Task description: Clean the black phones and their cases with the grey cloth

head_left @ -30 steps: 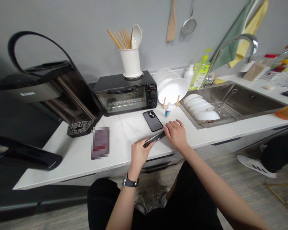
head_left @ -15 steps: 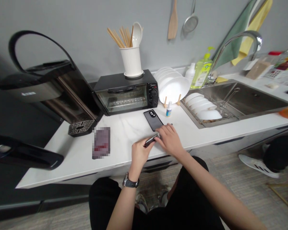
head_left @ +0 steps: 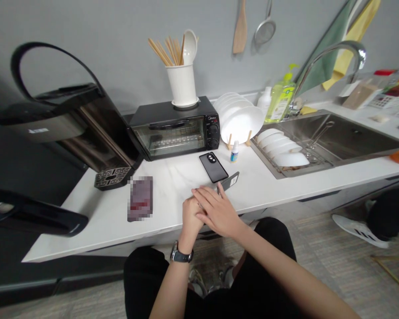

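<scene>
My left hand [head_left: 191, 215] is closed around the lower end of a dark phone [head_left: 232, 180], thin and flat, with a white label near its far end. Across it lies my right hand [head_left: 219, 213], fingers bent over the left fingers and the phone's near end. A small greyish bit shows between the hands, too little to name; the right palm is hidden. Just beyond, a second phone [head_left: 213, 167] rests on the counter, its camera lenses facing up. Behind that stands a small white spray bottle [head_left: 234, 152] with a blue label.
At left are a flat blurred-out item [head_left: 140, 198], a dark cylinder [head_left: 36, 212] and a black dispenser [head_left: 86, 119]. A toaster oven [head_left: 176, 126] backs the counter. White plates [head_left: 241, 124] stand in a rack beside the sink [head_left: 362, 146]. A person's shoe [head_left: 361, 231] shows at right.
My right hand has slid left and nearer along the phone, onto my left hand. The phone's far end with its white label is now uncovered.
</scene>
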The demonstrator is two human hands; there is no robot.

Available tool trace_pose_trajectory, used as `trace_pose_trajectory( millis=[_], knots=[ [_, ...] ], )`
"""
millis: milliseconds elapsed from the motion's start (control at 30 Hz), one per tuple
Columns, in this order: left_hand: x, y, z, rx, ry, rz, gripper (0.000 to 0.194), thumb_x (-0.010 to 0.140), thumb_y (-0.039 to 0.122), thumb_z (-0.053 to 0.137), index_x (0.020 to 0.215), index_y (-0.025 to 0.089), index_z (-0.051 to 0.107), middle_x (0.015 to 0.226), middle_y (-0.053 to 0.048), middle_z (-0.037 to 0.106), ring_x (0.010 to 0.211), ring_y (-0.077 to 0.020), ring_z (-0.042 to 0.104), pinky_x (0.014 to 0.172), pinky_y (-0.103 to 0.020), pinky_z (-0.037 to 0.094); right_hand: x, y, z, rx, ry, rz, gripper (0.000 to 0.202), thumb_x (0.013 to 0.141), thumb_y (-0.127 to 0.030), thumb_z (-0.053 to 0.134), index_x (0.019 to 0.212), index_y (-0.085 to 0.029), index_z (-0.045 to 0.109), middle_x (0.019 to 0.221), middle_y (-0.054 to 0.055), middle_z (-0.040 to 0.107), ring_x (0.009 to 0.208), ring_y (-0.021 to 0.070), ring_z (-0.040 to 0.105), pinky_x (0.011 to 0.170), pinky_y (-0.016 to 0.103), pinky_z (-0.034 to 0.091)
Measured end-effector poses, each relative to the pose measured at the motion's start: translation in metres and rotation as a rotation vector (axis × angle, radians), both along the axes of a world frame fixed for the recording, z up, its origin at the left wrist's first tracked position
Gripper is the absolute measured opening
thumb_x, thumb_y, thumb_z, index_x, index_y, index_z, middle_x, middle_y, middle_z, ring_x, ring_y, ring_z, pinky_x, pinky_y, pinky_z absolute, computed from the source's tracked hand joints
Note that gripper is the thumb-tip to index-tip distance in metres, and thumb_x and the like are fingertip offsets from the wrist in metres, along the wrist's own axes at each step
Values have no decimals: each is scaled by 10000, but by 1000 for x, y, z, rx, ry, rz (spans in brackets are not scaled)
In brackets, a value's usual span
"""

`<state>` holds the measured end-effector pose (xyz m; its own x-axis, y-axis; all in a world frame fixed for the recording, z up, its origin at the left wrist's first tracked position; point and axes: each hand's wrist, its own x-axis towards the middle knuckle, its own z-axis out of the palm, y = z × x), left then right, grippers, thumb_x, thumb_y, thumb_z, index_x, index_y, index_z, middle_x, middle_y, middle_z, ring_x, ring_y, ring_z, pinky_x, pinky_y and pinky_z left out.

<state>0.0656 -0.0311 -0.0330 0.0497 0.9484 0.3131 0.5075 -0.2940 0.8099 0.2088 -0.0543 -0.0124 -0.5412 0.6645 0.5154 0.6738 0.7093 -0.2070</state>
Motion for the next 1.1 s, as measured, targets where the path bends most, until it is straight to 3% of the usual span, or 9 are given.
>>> trace_pose_trajectory(
  millis=[200,333,400,500,633,767,900,1000,1100],
  knots=[
    [6,-5,8,-27,42,2,205,916,356,694,905,186,809,753,-3,755,636,-150,611,612,-232,436,68,57,-1,64,-14,-347,406,1080,-495,414,1188,-178,644,1117,131,694,1127,322,594,1228,597,265],
    [8,-5,10,-12,56,14,230,917,399,717,902,190,812,785,-13,773,666,-161,645,609,-229,445,67,70,10,57,-5,-487,367,1101,-369,366,918,-206,639,913,90,668,940,278,597,1199,533,330],
    [7,-4,8,-2,70,16,204,918,368,704,890,190,799,780,-20,767,669,-166,650,617,-235,454,46,57,13,42,20,-473,370,1100,-319,361,901,-202,650,910,91,678,964,276,606,1216,541,304],
    [3,-3,2,10,140,19,181,908,220,626,781,179,749,697,-28,723,625,-165,624,621,-251,462,9,26,11,13,44,-225,328,1088,-396,437,1137,-180,679,1075,107,720,1131,290,605,1270,586,202],
    [0,-2,-1,6,208,35,210,857,133,584,689,167,705,650,-50,702,573,-167,601,594,-265,457,-3,8,2,35,11,57,513,1100,-340,404,1579,-156,404,1468,130,617,1412,264,478,1297,549,163],
    [5,-5,6,5,126,27,170,921,254,656,824,170,768,736,-31,755,660,-174,666,639,-248,495,43,39,-2,87,8,-126,443,1102,-295,380,1503,-161,513,1345,130,676,1308,270,551,1256,516,234],
    [10,-7,13,29,85,3,176,931,338,713,939,192,810,854,-25,803,735,-177,710,714,-249,535,78,70,6,60,2,-368,351,1100,-295,383,1014,-194,708,956,81,719,977,249,627,1169,464,337],
    [10,-8,11,57,84,-5,174,939,322,701,996,197,807,886,-26,808,736,-169,708,723,-245,532,64,64,12,53,42,-455,384,1096,-256,376,890,-193,693,889,85,719,929,245,632,1136,461,357],
    [6,-7,5,108,127,-5,162,927,225,634,885,171,780,787,-33,779,661,-162,671,664,-243,503,27,37,8,54,87,-287,328,1092,-237,390,1121,-185,712,1116,95,761,1139,253,626,1213,491,271]
  ],
)
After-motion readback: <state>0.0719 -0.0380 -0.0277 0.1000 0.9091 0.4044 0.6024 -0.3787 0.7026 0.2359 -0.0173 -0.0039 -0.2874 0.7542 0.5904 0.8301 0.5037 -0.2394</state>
